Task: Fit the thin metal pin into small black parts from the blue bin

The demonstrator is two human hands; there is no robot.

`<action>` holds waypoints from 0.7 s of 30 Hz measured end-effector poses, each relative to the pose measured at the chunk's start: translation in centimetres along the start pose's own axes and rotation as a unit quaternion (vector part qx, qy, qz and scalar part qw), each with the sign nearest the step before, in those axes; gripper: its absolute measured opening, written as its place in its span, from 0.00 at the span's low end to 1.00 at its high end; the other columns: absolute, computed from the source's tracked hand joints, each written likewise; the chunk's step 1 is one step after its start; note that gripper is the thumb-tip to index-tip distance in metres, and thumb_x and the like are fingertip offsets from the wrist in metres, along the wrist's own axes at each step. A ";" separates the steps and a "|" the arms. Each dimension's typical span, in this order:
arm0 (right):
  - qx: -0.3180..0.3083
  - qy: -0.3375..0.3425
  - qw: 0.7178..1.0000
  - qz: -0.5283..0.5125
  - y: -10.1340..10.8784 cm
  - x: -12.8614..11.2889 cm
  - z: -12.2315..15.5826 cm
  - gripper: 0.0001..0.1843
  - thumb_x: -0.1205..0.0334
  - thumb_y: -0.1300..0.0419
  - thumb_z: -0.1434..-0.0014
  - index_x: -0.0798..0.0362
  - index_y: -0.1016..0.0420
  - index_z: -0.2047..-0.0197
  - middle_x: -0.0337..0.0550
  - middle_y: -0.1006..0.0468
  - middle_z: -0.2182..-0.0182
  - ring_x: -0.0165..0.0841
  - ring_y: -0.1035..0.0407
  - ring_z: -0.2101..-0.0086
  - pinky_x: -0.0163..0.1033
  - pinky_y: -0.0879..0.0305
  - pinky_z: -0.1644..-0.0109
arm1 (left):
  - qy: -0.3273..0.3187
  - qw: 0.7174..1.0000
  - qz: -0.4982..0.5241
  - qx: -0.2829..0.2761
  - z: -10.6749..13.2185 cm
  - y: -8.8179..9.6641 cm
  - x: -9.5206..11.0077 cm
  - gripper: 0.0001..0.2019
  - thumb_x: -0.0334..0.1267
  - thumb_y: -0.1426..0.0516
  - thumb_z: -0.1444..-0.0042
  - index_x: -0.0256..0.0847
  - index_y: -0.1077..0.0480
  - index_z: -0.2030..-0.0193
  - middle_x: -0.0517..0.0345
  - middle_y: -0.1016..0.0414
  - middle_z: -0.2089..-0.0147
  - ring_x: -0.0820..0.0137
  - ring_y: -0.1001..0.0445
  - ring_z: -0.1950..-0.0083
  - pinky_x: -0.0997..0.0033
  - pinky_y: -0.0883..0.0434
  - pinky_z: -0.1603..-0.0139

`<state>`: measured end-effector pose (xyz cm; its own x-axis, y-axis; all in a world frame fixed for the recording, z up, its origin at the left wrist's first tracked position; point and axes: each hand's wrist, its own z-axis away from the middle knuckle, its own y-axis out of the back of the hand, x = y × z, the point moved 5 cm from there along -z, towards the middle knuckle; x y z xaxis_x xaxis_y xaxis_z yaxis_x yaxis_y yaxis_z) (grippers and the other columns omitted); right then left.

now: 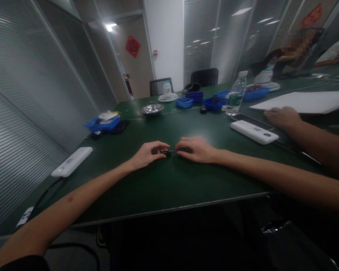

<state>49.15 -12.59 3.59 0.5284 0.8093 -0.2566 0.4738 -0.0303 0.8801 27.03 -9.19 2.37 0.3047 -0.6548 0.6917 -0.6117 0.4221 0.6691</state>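
Observation:
My left hand (147, 154) rests on the green table (158, 188) with thumb and fingers curved round a small black piece (167, 153). Facing it, my right hand (199, 149) is closed on a thin dark-handled tool, whose slim metal shaft (173, 151) points left to the black piece. The tool looks like a small screwdriver, but the fingers cover most of its handle. Whether the shaft's tip goes into the black piece or only touches it, I cannot tell.
White power banks (254, 131) lie at both sides, with cables. Beyond stand a water bottle (235, 94), a metal bowl (152, 109) and several blue trays (184, 102). At right, another person's hand (284, 118) rests by a white sheet (305, 102). The table's front edge is near.

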 end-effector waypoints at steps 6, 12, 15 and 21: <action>0.001 0.008 1.000 -0.004 0.1 -0.4 0.1 0.15 0.55 0.43 0.29 0.53 0.23 0.46 0.46 0.23 0.55 0.32 0.30 0.64 0.37 0.39 0.62 | -0.005 1.000 -0.008 0.000 0.2 0.0 0.8 0.17 0.39 0.36 0.36 0.42 0.24 0.41 0.51 0.21 0.48 0.65 0.23 0.51 0.63 0.26 0.48; 0.004 0.026 1.000 -0.010 0.2 -0.6 0.2 0.14 0.55 0.42 0.29 0.53 0.23 0.47 0.46 0.23 0.56 0.33 0.30 0.63 0.38 0.39 0.61 | 0.000 1.000 -0.004 0.007 0.0 0.0 0.6 0.15 0.39 0.34 0.38 0.41 0.22 0.45 0.52 0.21 0.50 0.66 0.24 0.54 0.64 0.27 0.50; -0.001 0.037 0.999 -0.007 0.2 -0.9 0.2 0.14 0.55 0.43 0.29 0.53 0.23 0.47 0.46 0.23 0.56 0.32 0.30 0.64 0.37 0.39 0.62 | 0.003 1.000 0.006 0.002 0.0 -0.1 0.5 0.15 0.40 0.33 0.39 0.40 0.22 0.46 0.52 0.21 0.51 0.66 0.25 0.55 0.64 0.27 0.50; -0.012 0.062 0.998 -0.013 0.1 -1.2 0.2 0.16 0.53 0.44 0.27 0.53 0.23 0.46 0.46 0.23 0.56 0.32 0.30 0.64 0.37 0.39 0.63 | 0.014 0.999 0.028 -0.010 -0.1 -0.3 0.1 0.14 0.42 0.33 0.39 0.39 0.20 0.49 0.52 0.21 0.53 0.66 0.25 0.55 0.64 0.28 0.51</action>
<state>48.70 -13.63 3.94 0.4244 0.8761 -0.2290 0.4677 0.0045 0.8839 27.28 -9.31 2.23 0.2919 -0.6118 0.7352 -0.6132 0.4702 0.6348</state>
